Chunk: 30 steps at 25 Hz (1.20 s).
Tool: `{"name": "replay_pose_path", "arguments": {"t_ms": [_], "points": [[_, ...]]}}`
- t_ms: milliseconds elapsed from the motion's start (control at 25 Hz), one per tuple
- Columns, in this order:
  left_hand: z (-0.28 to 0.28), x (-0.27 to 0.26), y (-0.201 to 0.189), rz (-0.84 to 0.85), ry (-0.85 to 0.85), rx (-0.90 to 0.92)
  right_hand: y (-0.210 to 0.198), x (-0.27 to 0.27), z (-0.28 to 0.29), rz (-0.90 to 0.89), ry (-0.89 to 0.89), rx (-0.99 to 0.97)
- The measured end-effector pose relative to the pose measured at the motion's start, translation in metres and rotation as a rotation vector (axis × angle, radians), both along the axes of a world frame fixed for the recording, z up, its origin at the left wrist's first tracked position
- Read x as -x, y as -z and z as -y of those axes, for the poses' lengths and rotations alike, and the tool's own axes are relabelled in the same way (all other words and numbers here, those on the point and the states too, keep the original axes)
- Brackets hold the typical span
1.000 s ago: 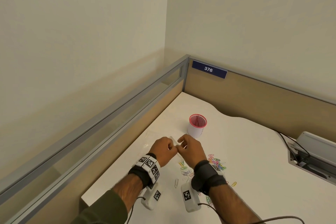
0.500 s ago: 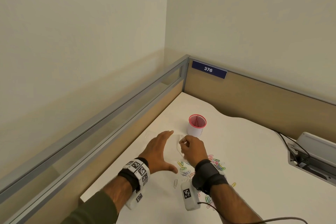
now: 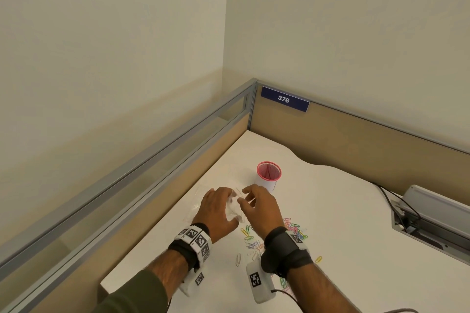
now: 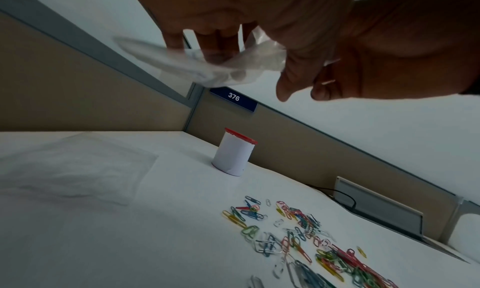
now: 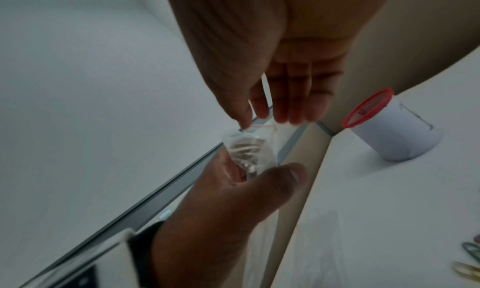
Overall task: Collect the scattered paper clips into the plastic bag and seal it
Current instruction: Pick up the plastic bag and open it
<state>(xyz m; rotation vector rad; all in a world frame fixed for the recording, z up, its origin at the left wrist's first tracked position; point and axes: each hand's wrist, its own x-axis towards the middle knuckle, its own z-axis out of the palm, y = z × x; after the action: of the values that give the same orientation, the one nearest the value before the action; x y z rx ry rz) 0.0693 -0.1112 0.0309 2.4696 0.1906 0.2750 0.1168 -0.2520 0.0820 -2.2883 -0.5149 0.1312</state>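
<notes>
Just in front of the red-rimmed cup (image 3: 268,175), the left hand (image 3: 216,212) grips the crumpled plastic bag (image 3: 234,207) while the right hand (image 3: 259,208) pinches its mouth — likely opening it — before gathering the paper clips (image 3: 274,237) scattered nearer the person, none visibly bagged.

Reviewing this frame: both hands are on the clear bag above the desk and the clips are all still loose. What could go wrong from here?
1. The plastic bag hangs crumpled in the left hand, while the right hand pinches its red-lined edge; the mouth may not open, or the film may slip.
2. The paper clips lie spread under the wrists; a sleeve or cable could scatter them.
3. The red-rimmed cup stands close to the right hand and could be knocked.
</notes>
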Motion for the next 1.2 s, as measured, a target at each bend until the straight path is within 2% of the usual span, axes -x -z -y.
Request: {"name": "replay_pose_path", "arguments": {"t_ms": [120,200,320,480,560,680,880,1040,1200], "points": [[-0.004,-0.004,0.004,-0.007,-0.042,-0.041,-0.009,0.008,-0.003,0.124,-0.076,-0.002],[-0.005,-0.007,0.006,0.006,-0.030,-0.073,-0.010,0.011,-0.009,0.124,-0.177,0.134],[-0.001,-0.010,0.006,0.030,0.001,-0.104,-0.003,0.008,-0.014,0.059,-0.152,0.212],[-0.003,-0.010,0.013,-0.004,0.012,-0.123,-0.004,0.004,-0.017,-0.009,-0.085,0.106],[-0.008,-0.010,0.016,-0.035,-0.022,-0.103,-0.006,0.003,-0.018,-0.066,-0.115,0.034],[-0.015,-0.011,0.017,-0.051,-0.041,-0.123,-0.008,0.005,-0.018,-0.112,-0.178,0.021],[-0.015,-0.014,0.018,-0.079,0.002,-0.196,-0.018,0.001,-0.021,-0.141,-0.142,-0.012],[-0.009,-0.013,0.018,-0.041,0.069,-0.107,-0.025,-0.001,-0.017,-0.211,-0.202,0.034],[-0.003,-0.017,0.019,-0.043,0.007,-0.021,-0.034,-0.001,-0.011,-0.379,-0.242,0.044]]}}
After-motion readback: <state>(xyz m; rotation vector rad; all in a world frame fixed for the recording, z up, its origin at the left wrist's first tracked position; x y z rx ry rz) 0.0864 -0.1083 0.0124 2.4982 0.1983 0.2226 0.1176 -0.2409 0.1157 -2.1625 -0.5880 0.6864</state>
